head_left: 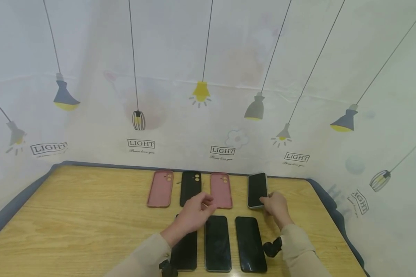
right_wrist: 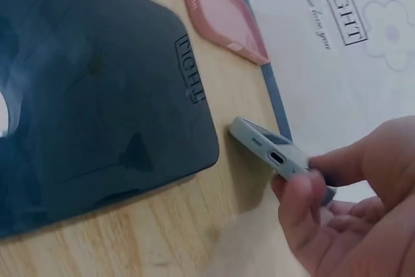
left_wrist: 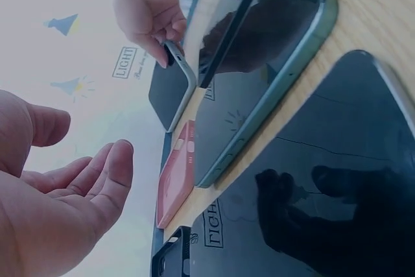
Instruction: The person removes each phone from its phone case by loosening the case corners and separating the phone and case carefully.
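Note:
My right hand [head_left: 277, 207] pinches the lower right corner of a dark-screened phone [head_left: 257, 188] in a light grey case, thumb over the screen. In the right wrist view the grey case [right_wrist: 253, 139] shows its charging-port cutout, and that edge is tilted up off the table. My left hand [head_left: 194, 215] hovers between the black phone case [head_left: 190, 188] and the right pink phone case [head_left: 222, 192], holding nothing. In the left wrist view the left hand's fingers [left_wrist: 113, 180] are loosely bent, with the thumb apart from them.
Another pink case [head_left: 160, 188] lies at the left of the back row. Three dark phones lie screen up in front: a left phone [head_left: 185, 250] partly under the left arm, a middle phone [head_left: 217, 242] and a right phone [head_left: 251, 244]. A printed curtain [head_left: 180, 127] hangs behind the wooden table [head_left: 72, 215].

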Available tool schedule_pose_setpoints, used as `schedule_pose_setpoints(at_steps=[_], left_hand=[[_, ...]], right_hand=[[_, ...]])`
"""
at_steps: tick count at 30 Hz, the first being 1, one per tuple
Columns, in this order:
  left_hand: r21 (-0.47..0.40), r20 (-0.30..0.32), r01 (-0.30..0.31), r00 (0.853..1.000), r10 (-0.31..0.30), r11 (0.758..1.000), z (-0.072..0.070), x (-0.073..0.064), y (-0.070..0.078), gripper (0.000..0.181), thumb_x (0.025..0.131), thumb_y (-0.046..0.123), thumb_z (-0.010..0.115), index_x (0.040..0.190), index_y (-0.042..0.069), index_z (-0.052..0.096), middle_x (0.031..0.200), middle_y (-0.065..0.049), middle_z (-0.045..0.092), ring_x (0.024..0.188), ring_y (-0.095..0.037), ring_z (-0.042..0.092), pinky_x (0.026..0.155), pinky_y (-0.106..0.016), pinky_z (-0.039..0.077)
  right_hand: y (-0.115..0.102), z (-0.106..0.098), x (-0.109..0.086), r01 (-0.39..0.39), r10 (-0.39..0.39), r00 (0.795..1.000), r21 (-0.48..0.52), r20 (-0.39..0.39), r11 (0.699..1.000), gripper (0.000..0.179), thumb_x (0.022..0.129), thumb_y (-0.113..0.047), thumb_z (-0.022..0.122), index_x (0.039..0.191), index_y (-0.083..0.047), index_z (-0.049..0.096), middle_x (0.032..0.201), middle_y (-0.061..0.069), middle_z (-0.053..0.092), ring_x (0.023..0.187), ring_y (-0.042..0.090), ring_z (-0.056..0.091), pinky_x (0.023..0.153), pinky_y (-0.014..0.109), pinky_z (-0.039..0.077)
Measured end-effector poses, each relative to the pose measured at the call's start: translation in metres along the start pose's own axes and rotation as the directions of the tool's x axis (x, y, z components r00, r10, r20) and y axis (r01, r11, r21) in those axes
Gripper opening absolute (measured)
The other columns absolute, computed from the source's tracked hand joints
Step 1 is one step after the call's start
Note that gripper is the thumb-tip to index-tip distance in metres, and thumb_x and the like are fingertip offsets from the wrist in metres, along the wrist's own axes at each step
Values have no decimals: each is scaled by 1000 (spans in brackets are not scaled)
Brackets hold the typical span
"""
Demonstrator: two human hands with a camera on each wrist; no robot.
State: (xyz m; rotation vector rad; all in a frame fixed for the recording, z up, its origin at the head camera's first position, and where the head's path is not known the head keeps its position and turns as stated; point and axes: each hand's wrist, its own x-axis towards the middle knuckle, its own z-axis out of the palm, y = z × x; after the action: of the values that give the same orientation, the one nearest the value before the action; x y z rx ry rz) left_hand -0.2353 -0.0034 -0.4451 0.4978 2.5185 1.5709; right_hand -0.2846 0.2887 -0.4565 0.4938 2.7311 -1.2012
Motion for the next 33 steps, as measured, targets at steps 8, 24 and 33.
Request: schedule_pose_setpoints(at_steps=[8, 24, 33], left_hand=[[-51, -24, -2, 1000, 1, 999, -5, -2, -2, 31, 105, 22, 62, 127, 0, 62, 115, -15, 66, 92, -22, 66, 72, -34, 58], [-121, -29, 13, 999, -17, 993, -10, -7, -1, 34, 105, 17, 60, 130, -6, 59, 112, -16, 66, 87, -25, 68, 71, -34, 58], [-117, -10, 10, 1000, -11, 993, -6, -9, 0, 32, 105, 19, 61, 128, -3, 61, 110, -13, 67, 85, -25, 68, 69, -32, 57]], right_hand=[[-2, 4, -7, 1, -5, 1000, 236, 17, 972, 41, 105, -5, 49, 133, 25, 47, 89, 21, 62, 54, 12, 64, 60, 31, 61], [-4, 14, -51, 114, -139, 990, 464, 20, 879, 43, 105, -2, 51, 134, 29, 41, 80, 14, 62, 56, 14, 59, 53, 28, 57], [-19, 26, -84, 134, -180, 983, 560, 28, 818, 29, 104, 0, 53, 124, 21, 48, 71, 6, 59, 53, 14, 55, 48, 27, 55]])
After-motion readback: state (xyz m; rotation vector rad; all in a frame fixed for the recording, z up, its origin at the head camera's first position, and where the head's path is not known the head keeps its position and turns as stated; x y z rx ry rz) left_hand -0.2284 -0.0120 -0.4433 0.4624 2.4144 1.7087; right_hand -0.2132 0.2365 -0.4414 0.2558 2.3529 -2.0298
